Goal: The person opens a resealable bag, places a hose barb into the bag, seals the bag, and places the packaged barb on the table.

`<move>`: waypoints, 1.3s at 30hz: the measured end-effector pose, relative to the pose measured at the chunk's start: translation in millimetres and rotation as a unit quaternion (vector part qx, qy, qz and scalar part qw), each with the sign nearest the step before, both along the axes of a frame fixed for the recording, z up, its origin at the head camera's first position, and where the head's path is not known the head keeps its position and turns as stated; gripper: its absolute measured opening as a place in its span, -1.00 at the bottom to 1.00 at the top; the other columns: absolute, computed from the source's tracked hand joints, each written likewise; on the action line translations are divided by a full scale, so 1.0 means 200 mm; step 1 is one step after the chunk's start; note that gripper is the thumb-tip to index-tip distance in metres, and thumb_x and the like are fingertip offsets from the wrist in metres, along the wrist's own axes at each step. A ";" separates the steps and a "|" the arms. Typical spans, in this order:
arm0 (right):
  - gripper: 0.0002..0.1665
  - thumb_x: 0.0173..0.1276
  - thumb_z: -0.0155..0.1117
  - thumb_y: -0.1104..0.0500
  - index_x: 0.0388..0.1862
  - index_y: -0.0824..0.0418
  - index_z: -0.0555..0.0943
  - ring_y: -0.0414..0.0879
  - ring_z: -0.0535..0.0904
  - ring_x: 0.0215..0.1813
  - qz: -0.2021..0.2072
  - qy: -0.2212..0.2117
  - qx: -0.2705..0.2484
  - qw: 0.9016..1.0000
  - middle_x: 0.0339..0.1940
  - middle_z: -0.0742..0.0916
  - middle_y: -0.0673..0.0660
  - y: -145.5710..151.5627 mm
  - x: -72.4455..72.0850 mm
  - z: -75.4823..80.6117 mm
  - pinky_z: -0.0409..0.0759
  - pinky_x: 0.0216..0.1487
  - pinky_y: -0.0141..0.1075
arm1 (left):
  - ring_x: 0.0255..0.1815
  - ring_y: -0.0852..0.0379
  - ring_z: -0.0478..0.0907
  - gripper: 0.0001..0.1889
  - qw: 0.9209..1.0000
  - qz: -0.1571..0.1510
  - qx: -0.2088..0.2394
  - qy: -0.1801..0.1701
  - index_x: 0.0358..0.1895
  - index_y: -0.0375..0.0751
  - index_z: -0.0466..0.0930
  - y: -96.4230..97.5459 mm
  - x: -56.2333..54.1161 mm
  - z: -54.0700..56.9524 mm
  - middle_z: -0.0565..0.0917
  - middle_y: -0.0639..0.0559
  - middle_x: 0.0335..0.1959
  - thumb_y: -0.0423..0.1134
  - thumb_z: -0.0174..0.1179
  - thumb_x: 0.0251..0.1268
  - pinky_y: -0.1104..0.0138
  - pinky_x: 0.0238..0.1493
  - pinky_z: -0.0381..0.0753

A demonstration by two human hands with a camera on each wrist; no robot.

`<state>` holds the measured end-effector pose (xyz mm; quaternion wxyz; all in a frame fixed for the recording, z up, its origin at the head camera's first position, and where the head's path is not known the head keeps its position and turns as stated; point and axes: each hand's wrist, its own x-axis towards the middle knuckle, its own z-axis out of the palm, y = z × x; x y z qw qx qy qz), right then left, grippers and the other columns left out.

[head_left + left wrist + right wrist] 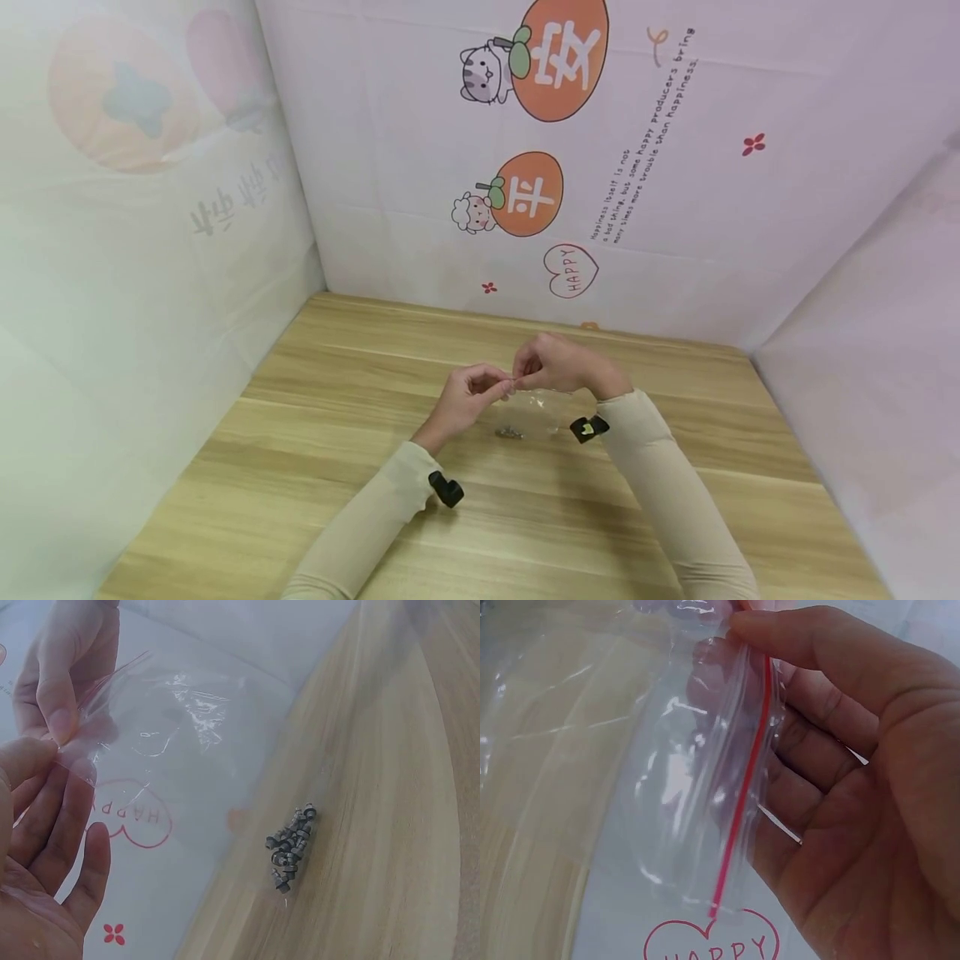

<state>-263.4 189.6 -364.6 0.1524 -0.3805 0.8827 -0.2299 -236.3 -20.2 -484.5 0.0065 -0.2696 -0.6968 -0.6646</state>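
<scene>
Both hands hold a clear zip-lock bag [536, 408] by its top edge, above the wooden table. My left hand [468, 397] pinches the edge between thumb and fingertips. Close beside it, my right hand [558, 363] pinches the same edge, its fingertips almost meeting the left ones. A red zip strip [742, 791] runs along the bag's mouth in the right wrist view. Small metal screws [291, 847], several of them with dark washers or heads, lie bunched in the bag's bottom corner. Whether the zip is closed at the fingertips cannot be told.
A wood-grain table [337, 400] spreads under the arms. White printed sheets [405, 192] stand behind it and at both sides. Each sleeve carries a small black wrist camera, the left one [447, 489] and the right one [589, 428].
</scene>
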 end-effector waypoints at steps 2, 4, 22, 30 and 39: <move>-0.88 0.44 0.42 0.23 -0.35 0.09 0.76 -0.29 0.68 -0.34 0.005 0.005 -0.001 1.000 -0.38 0.79 -0.08 0.00 0.00 0.00 0.72 -0.24 -0.38 | -0.23 -0.07 0.77 -0.82 1.000 0.001 0.002 0.001 -0.03 -0.22 0.77 0.00 0.00 -0.01 0.83 -0.20 -0.15 -0.19 0.29 0.54 0.33 -0.30 0.65; -0.87 0.44 0.42 0.22 -0.35 0.07 0.76 -0.29 0.68 -0.35 0.007 0.006 -0.002 1.000 -0.38 0.79 -0.08 -0.01 -0.01 -0.01 0.71 -0.25 -0.38 | -0.22 -0.24 0.75 -0.83 1.000 0.005 0.006 0.002 -0.04 -0.23 0.77 0.00 0.00 -0.01 0.82 -0.22 -0.16 -0.21 0.29 0.53 0.38 -0.33 0.60; -0.85 0.45 0.37 0.25 -0.37 0.10 0.74 -0.28 0.65 -0.38 0.019 0.016 -0.018 1.000 -0.41 0.77 -0.07 -0.03 -0.03 -0.01 0.69 -0.29 -0.37 | -0.17 -0.28 0.75 -0.83 1.000 0.011 0.003 0.001 -0.06 -0.24 0.76 -0.01 -0.01 0.00 0.82 -0.20 -0.17 -0.21 0.26 0.55 -0.12 -0.14 0.74; -0.86 0.50 0.39 0.17 -0.28 0.18 0.76 -0.27 0.64 -0.37 0.013 0.007 -0.010 1.000 -0.38 0.79 -0.01 -0.01 -0.03 -0.01 0.67 -0.28 -0.39 | -0.19 -0.11 0.76 -0.83 1.000 0.021 -0.002 -0.001 -0.06 -0.24 0.75 -0.01 -0.01 -0.01 0.82 -0.19 -0.19 -0.21 0.27 0.55 -0.05 -0.15 0.75; -0.88 0.50 0.39 0.17 -0.25 0.17 0.78 -0.08 0.75 -0.26 -0.013 -0.027 -0.003 1.000 -0.30 0.83 0.12 0.03 -0.02 0.00 0.71 -0.20 -0.36 | -0.22 0.18 0.72 -0.82 1.000 0.029 -0.005 -0.006 -0.05 -0.21 0.76 -0.02 -0.01 0.00 0.82 -0.16 -0.14 -0.17 0.28 0.55 -0.08 -0.11 0.74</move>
